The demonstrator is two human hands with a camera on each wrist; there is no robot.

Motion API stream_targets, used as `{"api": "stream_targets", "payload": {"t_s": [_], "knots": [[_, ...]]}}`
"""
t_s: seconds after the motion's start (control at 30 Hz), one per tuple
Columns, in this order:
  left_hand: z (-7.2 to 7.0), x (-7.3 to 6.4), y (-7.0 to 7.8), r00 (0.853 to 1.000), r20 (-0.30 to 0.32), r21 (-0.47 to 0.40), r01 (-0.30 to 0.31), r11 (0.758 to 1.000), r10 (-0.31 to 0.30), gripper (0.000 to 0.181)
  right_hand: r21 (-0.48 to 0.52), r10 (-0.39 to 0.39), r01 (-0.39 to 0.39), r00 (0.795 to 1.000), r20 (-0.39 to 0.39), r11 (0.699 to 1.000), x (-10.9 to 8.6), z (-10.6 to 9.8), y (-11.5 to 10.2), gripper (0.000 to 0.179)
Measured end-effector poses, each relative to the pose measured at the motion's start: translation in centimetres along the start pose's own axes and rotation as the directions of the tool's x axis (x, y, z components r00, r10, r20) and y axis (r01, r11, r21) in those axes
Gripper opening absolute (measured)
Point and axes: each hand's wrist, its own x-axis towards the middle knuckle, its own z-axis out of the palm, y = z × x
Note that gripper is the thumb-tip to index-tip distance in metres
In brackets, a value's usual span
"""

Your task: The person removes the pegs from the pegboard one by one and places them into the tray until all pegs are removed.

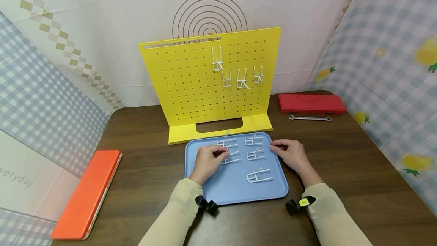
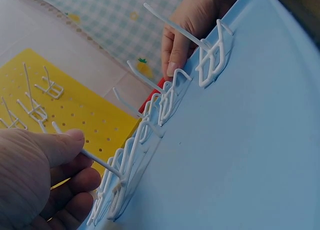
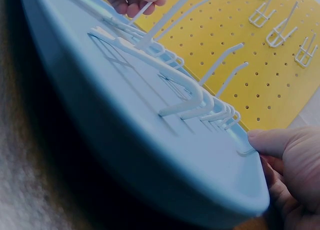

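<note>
My left hand (image 1: pixel 209 159) is over the left half of a blue tray (image 1: pixel 227 193), its thumb and forefinger pinching the prong of a white wire pegboard hook (image 2: pixel 105 165). That hook's frame leans close to the tray surface, beside another white hook partly behind it. On the tray's right rim, my right hand (image 1: pixel 291 155) grips the edge, thumb at the top and fingers curled on the outer side. Three more white hooks lie in the tray's right half, the nearest hook (image 1: pixel 253 178) towards the front.
A yellow pegboard (image 1: pixel 184 90) stands behind the tray, with several white hooks hung on its upper right. At the back right lie a red case (image 1: pixel 311 104) and a wrench (image 1: pixel 310 118). An orange case (image 1: pixel 87 196) sits along the left table edge.
</note>
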Motion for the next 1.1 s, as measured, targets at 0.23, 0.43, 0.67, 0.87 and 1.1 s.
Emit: {"api": "stream_targets", "payload": {"t_s": [0.23, 0.43, 0.67, 0.87, 1.1], "knots": [[-0.04, 0.03, 0.05, 1.0, 0.0, 0.007, 0.004, 1.0, -0.004, 0.011, 0.005, 0.003, -0.003, 1.0, 0.007, 1.0, -0.02, -0.12, -0.02, 0.027], [-0.07, 0.07, 0.16, 1.0, 0.005, 0.001, 0.011, 1.0, -0.011, 0.011, 0.005, 0.011, -0.011, 1.0, 0.01, 1.0, -0.05, -0.17, -0.11, 0.028], [-0.07, 0.12, 0.11, 1.0, 0.015, 0.0, 0.016, 1.0, -0.016, 0.013, 0.005, 0.014, -0.014, 1.0, 0.008, 1.0, -0.09, -0.19, -0.19, 0.028], [-0.03, 0.11, 0.14, 0.999, 0.016, -0.001, 0.03, 1.0, -0.03, 0.014, 0.005, 0.016, -0.016, 1.0, 0.008, 1.0, -0.17, -0.2, -0.32, 0.028], [-0.15, 0.14, 0.53, 0.999, 0.004, -0.002, 0.033, 0.999, -0.033, 0.02, 0.004, 0.019, -0.019, 1.0, 0.007, 1.0, -0.17, -0.2, -0.32, 0.027]]}}
